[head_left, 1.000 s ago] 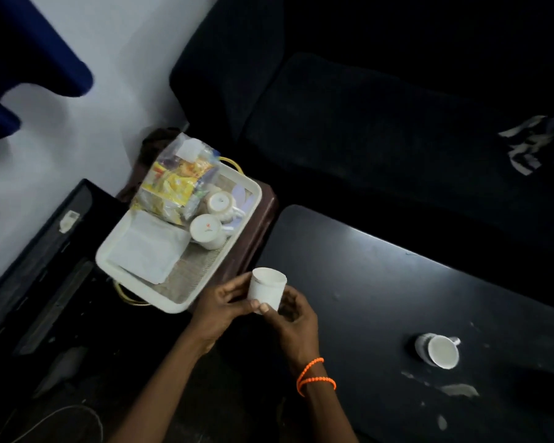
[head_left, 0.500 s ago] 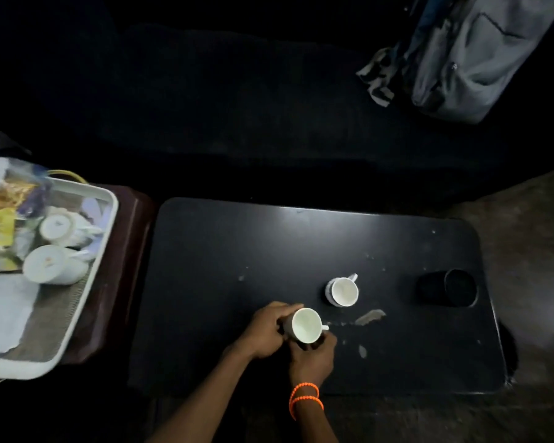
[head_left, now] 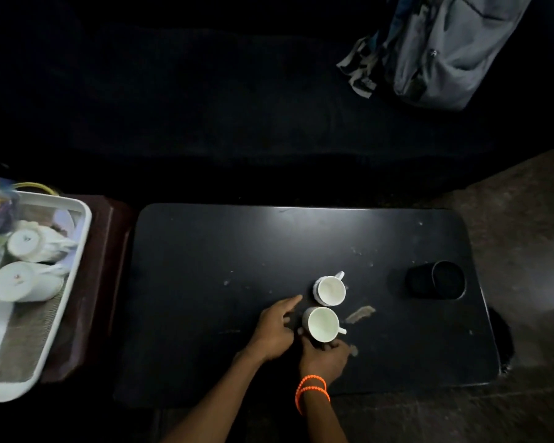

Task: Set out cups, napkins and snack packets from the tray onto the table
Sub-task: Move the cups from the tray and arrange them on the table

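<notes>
While the right hand fingers grip the near cup on the surface, the open left hand should let it settle flat before release.

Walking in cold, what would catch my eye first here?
Two white cups, the far cup and the near cup, stand upright close together on the black table, with the left hand and right hand right at the near one. At left, a white tray holds more cups.
</notes>
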The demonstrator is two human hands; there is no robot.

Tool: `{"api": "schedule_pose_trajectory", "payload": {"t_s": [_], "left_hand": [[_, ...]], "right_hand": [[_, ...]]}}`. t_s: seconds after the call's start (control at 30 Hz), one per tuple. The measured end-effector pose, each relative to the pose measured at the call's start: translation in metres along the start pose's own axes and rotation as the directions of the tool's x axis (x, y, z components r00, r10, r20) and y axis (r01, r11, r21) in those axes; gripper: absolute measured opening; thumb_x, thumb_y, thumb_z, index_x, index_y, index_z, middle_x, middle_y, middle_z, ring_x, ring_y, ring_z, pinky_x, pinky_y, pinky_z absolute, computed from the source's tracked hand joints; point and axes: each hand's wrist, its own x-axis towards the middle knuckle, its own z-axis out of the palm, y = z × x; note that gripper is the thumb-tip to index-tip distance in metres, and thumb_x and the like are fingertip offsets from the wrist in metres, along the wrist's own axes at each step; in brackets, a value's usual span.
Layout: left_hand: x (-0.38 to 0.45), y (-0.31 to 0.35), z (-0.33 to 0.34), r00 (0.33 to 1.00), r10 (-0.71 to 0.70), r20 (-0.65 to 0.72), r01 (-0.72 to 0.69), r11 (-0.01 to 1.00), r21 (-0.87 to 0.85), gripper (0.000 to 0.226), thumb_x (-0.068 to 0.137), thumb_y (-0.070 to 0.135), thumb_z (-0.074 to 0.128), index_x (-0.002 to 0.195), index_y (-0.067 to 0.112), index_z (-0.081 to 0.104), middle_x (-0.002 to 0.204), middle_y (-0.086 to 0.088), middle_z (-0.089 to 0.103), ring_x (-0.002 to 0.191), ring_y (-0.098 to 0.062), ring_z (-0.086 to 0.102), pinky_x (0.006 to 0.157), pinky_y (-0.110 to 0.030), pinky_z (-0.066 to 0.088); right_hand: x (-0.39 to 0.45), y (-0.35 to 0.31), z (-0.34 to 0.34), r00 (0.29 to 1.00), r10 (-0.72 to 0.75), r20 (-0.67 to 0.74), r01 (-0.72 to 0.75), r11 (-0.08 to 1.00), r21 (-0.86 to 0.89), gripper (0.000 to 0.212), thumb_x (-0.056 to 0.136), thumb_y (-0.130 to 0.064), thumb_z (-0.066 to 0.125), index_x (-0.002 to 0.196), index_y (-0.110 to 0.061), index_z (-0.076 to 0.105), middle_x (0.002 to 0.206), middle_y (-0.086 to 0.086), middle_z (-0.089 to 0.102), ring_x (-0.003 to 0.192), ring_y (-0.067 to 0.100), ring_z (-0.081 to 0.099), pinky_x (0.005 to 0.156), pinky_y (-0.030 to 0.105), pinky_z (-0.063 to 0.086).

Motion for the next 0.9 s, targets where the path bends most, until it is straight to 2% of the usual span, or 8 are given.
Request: {"api": "schedule_pose_trajectory", "payload": {"t_s": [0.2,0.37,0.53,0.63,0.67,0.73,0.83,0.9], "left_hand": [[-0.020,-0.013,-0.082,0.932,-0.045,-0.360,0.010,0.995,-0.098,0.063,0.076,-0.021,0.047,0.123,0.013,0.071,0.117,-0.008,0.075,0.101,-0.008,0.069,0.089,-0.010,0.052],[-0.071,-0.037,-0.197,0.689,0.082,-0.720,-0.106,0.994,0.013,0.045,0.081,-0.012,0.059,0.104,0.023,0.078,0.091,0.006,0.078,0.084,-0.002,0.073,0.084,-0.024,0.059],[-0.131,-0.053,-0.291,0.205,0.156,-0.966,-0.076,0.987,0.143,0.031,0.081,-0.001,0.060,0.097,0.020,0.077,0.092,0.008,0.071,0.081,0.008,0.062,0.081,-0.005,0.045],[-0.160,-0.070,-0.336,0.023,-0.105,-0.994,-0.002,0.994,-0.105,0.025,0.086,0.012,0.059,0.107,0.018,0.072,0.107,-0.008,0.065,0.093,-0.015,0.061,0.086,-0.017,0.044],[-0.169,-0.079,-0.352,0.043,-0.239,-0.970,0.030,0.971,-0.238,0.025,0.091,0.018,0.058,0.113,0.017,0.071,0.113,-0.014,0.066,0.103,-0.026,0.062,0.090,-0.028,0.046],[-0.165,-0.083,-0.366,0.224,-0.430,-0.875,0.034,0.901,-0.433,0.032,0.101,0.031,0.052,0.121,0.015,0.069,0.121,-0.017,0.070,0.113,-0.035,0.065,0.097,-0.038,0.051],[-0.155,-0.067,-0.367,0.502,-0.561,-0.658,-0.149,0.693,-0.705,0.046,0.104,0.050,0.045,0.120,0.014,0.068,0.106,-0.016,0.076,0.093,-0.032,0.076,0.071,-0.040,0.064],[-0.151,-0.062,-0.368,0.544,-0.587,-0.600,-0.217,0.592,-0.776,0.049,0.103,0.054,0.045,0.114,0.013,0.071,0.101,-0.016,0.077,0.088,-0.031,0.077,0.058,-0.035,0.062]], "right_hand": [[-0.031,0.010,0.044,0.999,-0.017,0.050,0.023,0.993,-0.112,0.038,0.072,-0.021,0.089,0.088,-0.004,0.059,0.076,0.011,0.067,0.083,0.032,0.067,0.081,0.033,0.046],[-0.094,-0.013,0.113,0.911,-0.261,0.319,0.339,0.915,-0.220,0.025,0.081,-0.024,0.080,0.079,-0.011,0.059,0.064,-0.003,0.063,0.067,0.022,0.061,0.070,0.024,0.040],[-0.179,-0.044,0.192,0.547,-0.550,0.631,0.750,0.656,-0.079,0.019,0.081,-0.022,0.078,0.082,-0.009,0.063,0.081,0.009,0.066,0.077,0.028,0.063,0.075,0.034,0.050],[-0.241,-0.055,0.238,0.241,-0.643,0.727,0.898,0.431,0.083,0.026,0.081,-0.027,0.078,0.099,-0.011,0.070,0.098,0.008,0.066,0.090,0.026,0.063,0.082,0.035,0.051],[-0.264,-0.055,0.254,0.149,-0.653,0.743,0.925,0.358,0.129,0.032,0.082,-0.032,0.076,0.107,-0.013,0.070,0.105,0.007,0.066,0.097,0.026,0.062,0.085,0.037,0.051],[-0.283,-0.064,0.275,0.071,-0.656,0.751,0.973,0.210,0.092,0.046,0.086,-0.047,0.068,0.123,-0.020,0.066,0.124,0.002,0.064,0.115,0.026,0.053,0.093,0.041,0.045],[-0.288,-0.076,0.296,0.145,-0.562,0.814,0.987,0.134,-0.083,0.058,0.091,-0.061,0.050,0.137,-0.027,0.057,0.144,-0.005,0.056,0.132,0.026,0.038,0.101,0.047,0.033],[-0.289,-0.075,0.301,0.180,-0.509,0.842,0.982,0.144,-0.123,0.059,0.093,-0.061,0.046,0.140,-0.027,0.053,0.146,-0.004,0.055,0.135,0.027,0.035,0.102,0.050,0.029]]}}
